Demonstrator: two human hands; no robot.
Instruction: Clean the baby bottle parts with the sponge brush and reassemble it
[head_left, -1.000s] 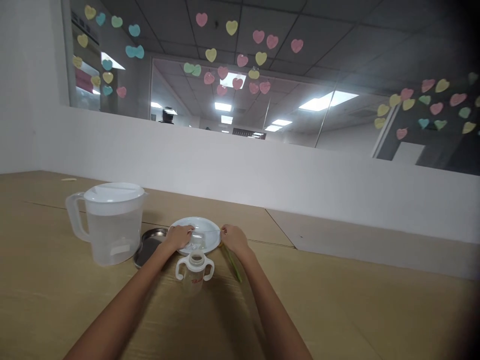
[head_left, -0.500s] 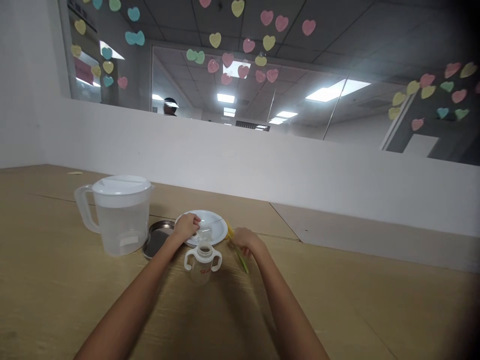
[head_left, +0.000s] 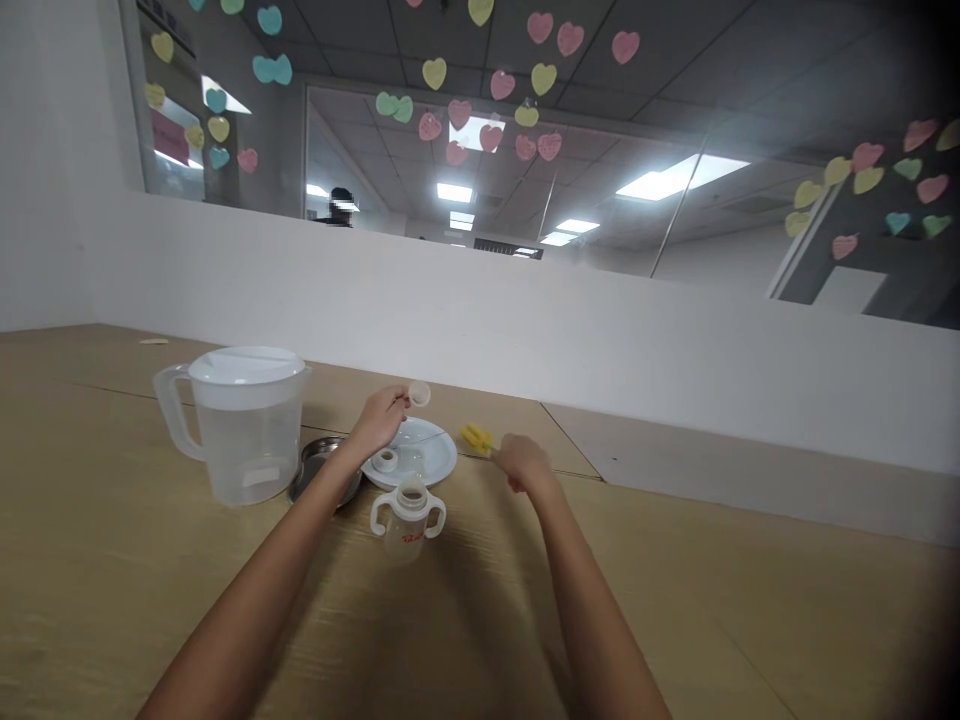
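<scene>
My left hand (head_left: 381, 418) pinches a small translucent round cap (head_left: 419, 394) above the far side of a white plate (head_left: 444, 462). A white ring-shaped collar (head_left: 385, 460) lies on the plate, beside a clear piece (head_left: 414, 464) too faint to name. To the right of the plate, my right hand (head_left: 525, 462) is closed on a small brush (head_left: 477, 438) with a yellow head pointing left; its handle is mostly hidden in the fingers. A baby bottle (head_left: 406, 535) with two white handles and an uncovered mouth stands upright in front of the plate.
A large lidded plastic pitcher (head_left: 251, 440) stands at the left. Between it and the plate lies a round metal dish (head_left: 319, 475). Behind the brown table (head_left: 675, 600) rises a white wall (head_left: 420, 290) with a window above. Beyond the glass is a person (head_left: 340, 207).
My left hand has risen from the plate with the cap in it, uncovering the collar. My right hand has picked up the brush from the table beside the plate and moved slightly right.
</scene>
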